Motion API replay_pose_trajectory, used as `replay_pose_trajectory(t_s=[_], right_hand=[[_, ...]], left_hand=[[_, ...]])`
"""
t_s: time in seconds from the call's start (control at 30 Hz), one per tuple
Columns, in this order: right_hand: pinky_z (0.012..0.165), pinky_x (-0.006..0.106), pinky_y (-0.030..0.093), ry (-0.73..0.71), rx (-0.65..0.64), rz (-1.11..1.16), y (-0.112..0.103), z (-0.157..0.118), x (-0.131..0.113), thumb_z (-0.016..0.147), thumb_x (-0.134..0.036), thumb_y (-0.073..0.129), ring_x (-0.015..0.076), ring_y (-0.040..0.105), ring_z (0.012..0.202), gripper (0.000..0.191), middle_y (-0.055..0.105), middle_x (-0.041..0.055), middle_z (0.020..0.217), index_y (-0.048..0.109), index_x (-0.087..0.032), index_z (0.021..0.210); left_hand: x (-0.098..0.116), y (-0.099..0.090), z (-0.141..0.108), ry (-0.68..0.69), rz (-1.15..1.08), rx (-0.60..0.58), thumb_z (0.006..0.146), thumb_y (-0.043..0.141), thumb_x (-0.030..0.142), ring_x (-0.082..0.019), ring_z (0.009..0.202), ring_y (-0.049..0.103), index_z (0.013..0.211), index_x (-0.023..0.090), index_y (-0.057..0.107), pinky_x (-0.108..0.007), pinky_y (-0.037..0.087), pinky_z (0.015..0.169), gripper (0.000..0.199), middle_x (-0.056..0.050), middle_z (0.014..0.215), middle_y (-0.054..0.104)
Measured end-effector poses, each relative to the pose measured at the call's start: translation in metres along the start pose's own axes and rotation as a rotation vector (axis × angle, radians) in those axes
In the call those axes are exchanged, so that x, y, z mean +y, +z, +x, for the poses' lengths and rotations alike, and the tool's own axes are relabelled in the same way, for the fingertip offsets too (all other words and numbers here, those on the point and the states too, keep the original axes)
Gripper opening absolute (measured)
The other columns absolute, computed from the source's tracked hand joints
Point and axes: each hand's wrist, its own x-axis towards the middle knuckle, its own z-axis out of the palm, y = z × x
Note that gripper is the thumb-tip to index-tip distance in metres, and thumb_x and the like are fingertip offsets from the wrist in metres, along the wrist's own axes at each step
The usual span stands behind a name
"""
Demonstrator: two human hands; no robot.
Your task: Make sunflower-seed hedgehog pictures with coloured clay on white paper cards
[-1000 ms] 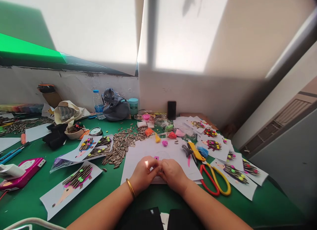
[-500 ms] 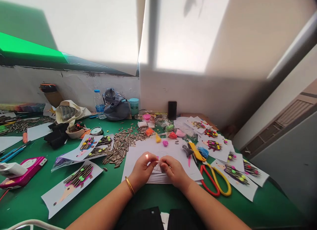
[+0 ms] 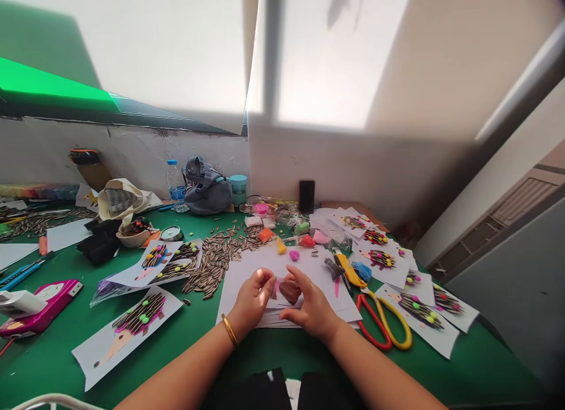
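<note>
Between my hands is a clear plastic wrapper with a brown lump [image 3: 290, 291] in it, over the stack of white paper [image 3: 236, 280]. My left hand [image 3: 255, 295] pinches the wrapper's left edge. My right hand [image 3: 309, 301] is spread around the right side of the lump, thumb and fingers apart. Part of a pink shape shows beside the lump. A magenta clay ball [image 3: 294, 255] and a yellow clay piece [image 3: 281, 246] rest on the upper part of the paper.
Scissors [image 3: 382, 322] and a yellow cutter [image 3: 351, 272] lie at the right, near several hedgehog cards [image 3: 382, 258]. Sunflower seeds [image 3: 216, 260] are heaped left of the paper. More cards [image 3: 128, 333], a magenta device [image 3: 46, 304] and a bag [image 3: 207, 189] stand farther left.
My hands were together at the fingertips. Now my right hand has opened and moved slightly away, and the brown lump in its wrapper has come into view between them.
</note>
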Motion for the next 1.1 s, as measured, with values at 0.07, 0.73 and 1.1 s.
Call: replay_pose_trajectory(t_s=[0.07,0.73,1.1], right_hand=[[0.078,0.035,0.050,0.022,-0.056,-0.060,0.002,0.001,-0.003,0.086,-0.062,0.057,0.0213,0.061,0.088,0.066,0.064,0.0086,0.104,0.044,-0.022,0.136],[0.073,0.032,0.052,0.207,0.133,0.304,-0.006,0.004,0.001,0.095,-0.044,0.050,0.0161,0.063,0.074,0.031,0.063,0.0042,0.092,0.060,-0.022,0.114],[0.072,0.031,0.051,0.342,0.237,0.413,-0.009,0.009,0.005,0.088,-0.045,0.062,0.0185,0.062,0.078,0.026,0.068,0.0046,0.085,0.067,-0.020,0.092]], left_hand=[[0.000,0.003,-0.002,-0.009,-0.024,-0.059,0.095,0.045,0.041,-0.015,0.064,0.054,0.085,0.021,0.050,-0.029,0.046,0.066,0.023,0.003,0.068,0.055],[-0.005,-0.011,0.007,0.095,-0.088,0.133,0.093,0.050,0.037,-0.014,0.070,0.048,0.084,0.020,0.054,-0.026,0.042,0.068,0.019,0.002,0.076,0.051],[0.000,-0.005,0.005,-0.085,-0.175,-0.116,0.086,0.060,0.041,-0.017,0.071,0.060,0.097,0.019,0.053,-0.031,0.046,0.070,0.026,0.000,0.072,0.063]])
